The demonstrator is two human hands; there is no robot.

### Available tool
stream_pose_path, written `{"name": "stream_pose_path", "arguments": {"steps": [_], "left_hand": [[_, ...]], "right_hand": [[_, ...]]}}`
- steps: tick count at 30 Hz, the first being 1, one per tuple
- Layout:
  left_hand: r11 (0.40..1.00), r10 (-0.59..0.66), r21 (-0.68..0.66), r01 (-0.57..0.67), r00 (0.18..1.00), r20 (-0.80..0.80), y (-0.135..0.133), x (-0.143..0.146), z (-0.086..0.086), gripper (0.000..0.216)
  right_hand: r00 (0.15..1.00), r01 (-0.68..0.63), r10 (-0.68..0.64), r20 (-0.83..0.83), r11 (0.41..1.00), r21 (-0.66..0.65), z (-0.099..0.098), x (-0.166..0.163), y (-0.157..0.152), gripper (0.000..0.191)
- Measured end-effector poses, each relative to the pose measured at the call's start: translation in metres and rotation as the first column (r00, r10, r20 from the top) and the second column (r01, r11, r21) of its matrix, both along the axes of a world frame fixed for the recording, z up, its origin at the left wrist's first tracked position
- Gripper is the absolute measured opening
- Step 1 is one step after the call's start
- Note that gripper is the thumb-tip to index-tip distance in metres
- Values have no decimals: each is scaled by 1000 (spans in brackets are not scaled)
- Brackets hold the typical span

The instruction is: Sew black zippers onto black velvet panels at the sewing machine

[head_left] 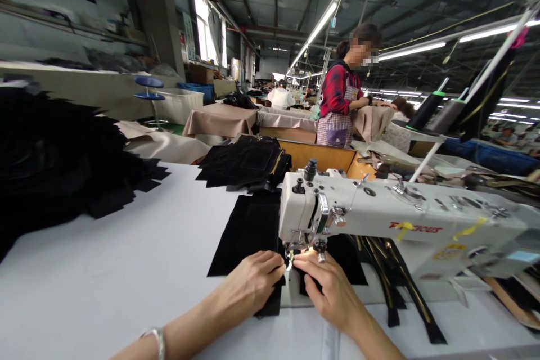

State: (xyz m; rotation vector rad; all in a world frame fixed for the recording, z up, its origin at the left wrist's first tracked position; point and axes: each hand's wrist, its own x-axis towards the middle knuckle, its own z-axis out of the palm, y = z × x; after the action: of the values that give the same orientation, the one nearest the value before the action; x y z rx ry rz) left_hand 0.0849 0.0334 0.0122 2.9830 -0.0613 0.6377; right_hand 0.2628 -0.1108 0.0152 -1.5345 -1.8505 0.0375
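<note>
A white sewing machine (358, 214) stands in front of me, its needle and presser foot over black fabric (247, 230). Just left of the needle, my left hand (257, 278) has its fingers bent and pressed together on the fabric edge. My right hand (327, 287) is on the other side of the needle, its fingertips close to the presser foot and its thumb tucked lower, gripping the black cloth. The fingertips partly hide the fabric edge there. Black strips with gold zipper teeth (415, 292) hang to the right, under the machine arm.
A large pile of black pieces (63, 152) covers the table's left side. Behind the fabric lies a stack of black pieces (248, 160). Thread cones (428, 104) stand at upper right. A co-worker in a checked apron (337, 95) stands beyond the wooden bin (316, 154).
</note>
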Motion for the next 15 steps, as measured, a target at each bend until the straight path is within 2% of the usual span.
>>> {"name": "stream_pose_path", "arguments": {"steps": [7,15], "left_hand": [[1000,9,-3,-9,1000,15,-2,0,1,23],[1000,19,4,-19,1000,10,-5,0,10,21]], "right_hand": [[999,-14,15,36,999,-34,3,-3,2,45],[990,81,-67,123,991,-108,-1,-1,3,51]]}}
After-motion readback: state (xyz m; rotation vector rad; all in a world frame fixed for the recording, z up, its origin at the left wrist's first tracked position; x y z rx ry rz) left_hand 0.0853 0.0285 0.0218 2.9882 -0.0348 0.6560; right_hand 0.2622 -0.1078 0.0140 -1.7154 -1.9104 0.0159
